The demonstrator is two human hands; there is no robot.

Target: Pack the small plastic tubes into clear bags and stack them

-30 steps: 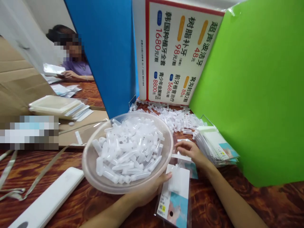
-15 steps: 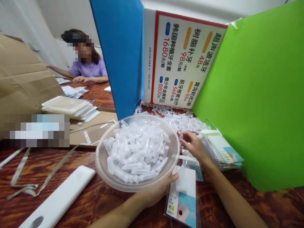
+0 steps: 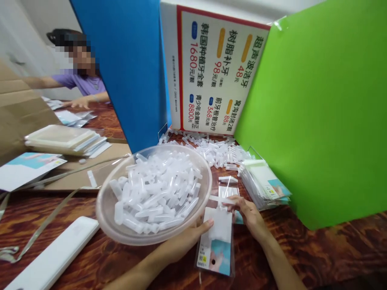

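Note:
A clear plastic packet (image 3: 222, 257) with a printed blue-and-white card inside lies on the table, a blank white rectangle at its upper part. My left hand (image 3: 193, 231) pinches its left edge, thumb on top; the other fingers are hidden beneath. At the packet's upper end, my right hand (image 3: 246, 211) has its fingertips closed on a white strip (image 3: 222, 199). Just left of the packet stands a translucent bowl (image 3: 104, 201) heaped with small white plastic tubes (image 3: 160, 185). A second packet (image 3: 228, 191) lies partly under the right hand, with a loose white piece above it.
Loose tubes (image 3: 217, 151) are spread behind the bowl. To the right is a packet stack (image 3: 263, 185) beside a green panel (image 3: 317, 121). Blue (image 3: 127, 72) and printed (image 3: 214, 72) panels rise behind. At left are a white bar-shaped object (image 3: 54, 253), cards and a person.
My right hand has come down from beside the loose tubes to the strip at the packet's top. The view has shifted, so most things appear further left. My left hand stays at the packet.

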